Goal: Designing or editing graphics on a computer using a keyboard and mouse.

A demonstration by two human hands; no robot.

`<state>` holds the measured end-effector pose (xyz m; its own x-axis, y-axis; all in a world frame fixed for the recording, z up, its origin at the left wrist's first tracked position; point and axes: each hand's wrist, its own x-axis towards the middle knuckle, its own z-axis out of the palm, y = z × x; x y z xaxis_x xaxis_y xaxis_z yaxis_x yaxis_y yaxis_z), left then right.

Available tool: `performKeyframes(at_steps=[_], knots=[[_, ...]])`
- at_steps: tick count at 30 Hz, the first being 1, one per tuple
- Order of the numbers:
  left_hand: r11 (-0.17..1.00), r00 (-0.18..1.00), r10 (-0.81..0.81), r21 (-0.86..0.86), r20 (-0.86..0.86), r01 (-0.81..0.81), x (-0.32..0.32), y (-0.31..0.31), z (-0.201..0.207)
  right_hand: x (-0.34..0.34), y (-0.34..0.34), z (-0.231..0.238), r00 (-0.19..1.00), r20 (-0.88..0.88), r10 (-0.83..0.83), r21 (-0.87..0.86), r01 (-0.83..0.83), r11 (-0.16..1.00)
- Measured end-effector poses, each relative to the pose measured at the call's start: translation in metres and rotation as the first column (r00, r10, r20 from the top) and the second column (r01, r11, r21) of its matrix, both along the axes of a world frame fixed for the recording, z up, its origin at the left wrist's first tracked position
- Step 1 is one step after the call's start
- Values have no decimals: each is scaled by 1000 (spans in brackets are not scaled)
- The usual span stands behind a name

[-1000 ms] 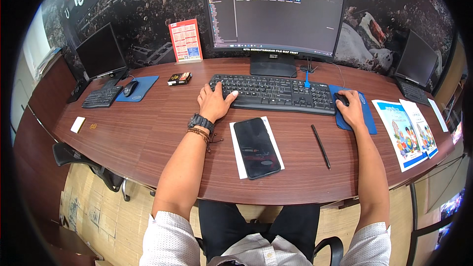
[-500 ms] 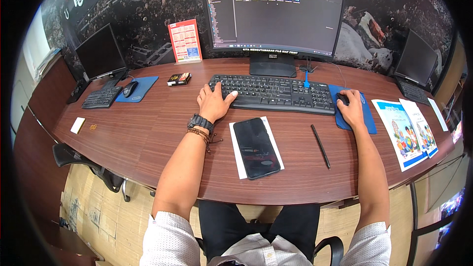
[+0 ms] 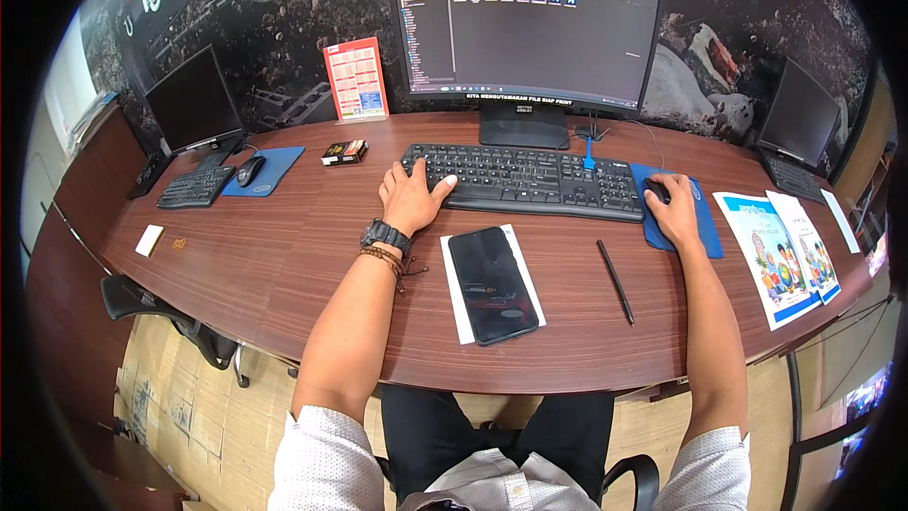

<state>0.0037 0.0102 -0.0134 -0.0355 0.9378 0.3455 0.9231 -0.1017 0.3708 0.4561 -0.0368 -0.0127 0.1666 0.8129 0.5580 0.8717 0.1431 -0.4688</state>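
A curved wooden table carries a wide dark monitor at 12 o'clock, with a black keyboard lying just below its stand. The left hand rests flat on the keyboard's left end, fingers loosely spread over the keys, a watch on the wrist. At 2 o'clock the right hand curls over a black mouse on a blue pad. A dark phone lies on white paper between the forearms, a black pen near its right.
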Motion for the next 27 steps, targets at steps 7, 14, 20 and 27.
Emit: performKeyframes(at_steps=[7, 14, 20, 27], knots=[[1000, 1000, 6, 1, -6, -6, 0, 0, 0, 0, 1, 0, 1000, -13, 16, 14, -16, 1000], [1000, 1000, 5, -9, -4, -5, 0, -1, 1, 0, 1, 0, 1000, -9, -5, 14, 5, 1000], [1000, 1000, 11, 3, -8, -11, 0, -1, 0, -3, -2, 2, 1000, -17, -1, 10, 2, 1000], [1000, 1000, 5, -2, 4, -5, 1, -1, 0, 0, -1, 1, 1000, -17, 1, 4, -1, 1000]])
